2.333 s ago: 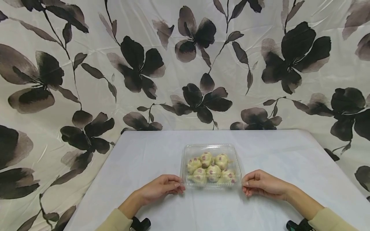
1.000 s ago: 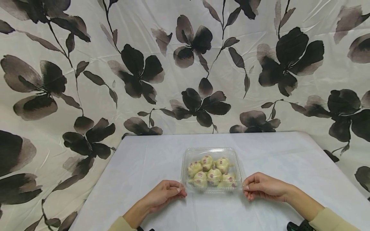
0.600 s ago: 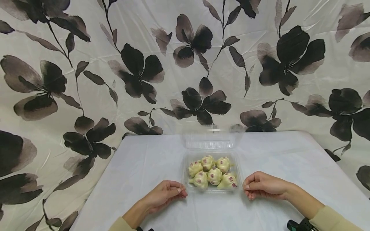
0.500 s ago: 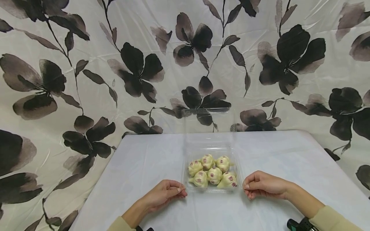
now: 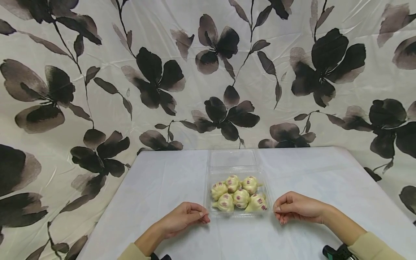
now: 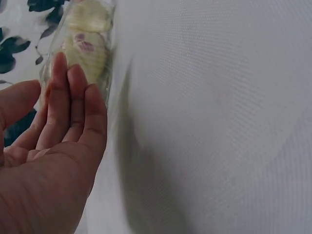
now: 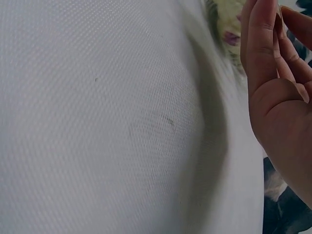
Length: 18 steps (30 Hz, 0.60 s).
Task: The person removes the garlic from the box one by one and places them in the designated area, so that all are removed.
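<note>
Tub (image 5: 238, 214) of bulbs (image 5: 241, 198) stands on worktop (image 5: 169, 180) between left hand (image 5: 186, 218) and right hand (image 5: 295, 208), both relaxed, holding nothing, contact unclear. Probably light, slippery, thin-walled, bendy; best gripped by side rims (image 5: 206, 196).

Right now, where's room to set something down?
The tabletop is bare left and right of the clear box, and in front, between left hand and right hand. Crowded: the box's near corners, beside the hands, and inside, with bulbs.

The box (image 5: 238, 214) looks like glossy clear plastic, the garlic bulbs (image 5: 241, 198) smooth with soft sheen, the counter (image 5: 308, 173) matt, finely textured, cloth-like, the curtain (image 5: 276, 32) creased, faintly shiny fabric
</note>
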### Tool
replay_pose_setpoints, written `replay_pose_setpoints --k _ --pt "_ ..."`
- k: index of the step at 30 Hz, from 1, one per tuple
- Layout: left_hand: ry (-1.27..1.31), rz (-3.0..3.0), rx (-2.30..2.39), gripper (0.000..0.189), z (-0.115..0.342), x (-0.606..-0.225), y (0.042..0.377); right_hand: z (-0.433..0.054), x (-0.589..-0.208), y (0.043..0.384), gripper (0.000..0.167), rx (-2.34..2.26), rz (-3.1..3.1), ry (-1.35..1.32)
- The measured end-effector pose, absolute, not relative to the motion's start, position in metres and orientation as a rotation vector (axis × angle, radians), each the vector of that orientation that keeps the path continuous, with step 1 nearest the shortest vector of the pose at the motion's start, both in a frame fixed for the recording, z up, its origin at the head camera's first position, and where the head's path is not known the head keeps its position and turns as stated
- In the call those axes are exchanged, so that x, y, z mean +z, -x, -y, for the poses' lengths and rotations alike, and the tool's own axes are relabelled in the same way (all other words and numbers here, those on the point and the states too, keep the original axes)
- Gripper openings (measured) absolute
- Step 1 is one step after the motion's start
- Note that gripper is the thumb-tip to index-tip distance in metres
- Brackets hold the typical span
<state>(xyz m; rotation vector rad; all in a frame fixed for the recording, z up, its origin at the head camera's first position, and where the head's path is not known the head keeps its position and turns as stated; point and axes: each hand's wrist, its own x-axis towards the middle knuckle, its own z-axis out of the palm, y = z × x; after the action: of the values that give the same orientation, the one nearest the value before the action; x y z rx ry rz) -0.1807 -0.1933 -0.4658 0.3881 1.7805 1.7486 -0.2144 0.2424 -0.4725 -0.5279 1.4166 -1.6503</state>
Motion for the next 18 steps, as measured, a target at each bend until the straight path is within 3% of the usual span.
replay_pose_setpoints --k 10,18 --pt "-0.279 -2.051 1.682 0.035 0.194 -0.463 0.185 -0.241 -0.467 0.210 0.031 -1.584 -1.600 0.519" --pt "-0.381 -2.442 1.557 0.049 0.187 -0.461 0.191 -0.239 -0.459 0.209 0.029 -1.438 -1.930 0.604"
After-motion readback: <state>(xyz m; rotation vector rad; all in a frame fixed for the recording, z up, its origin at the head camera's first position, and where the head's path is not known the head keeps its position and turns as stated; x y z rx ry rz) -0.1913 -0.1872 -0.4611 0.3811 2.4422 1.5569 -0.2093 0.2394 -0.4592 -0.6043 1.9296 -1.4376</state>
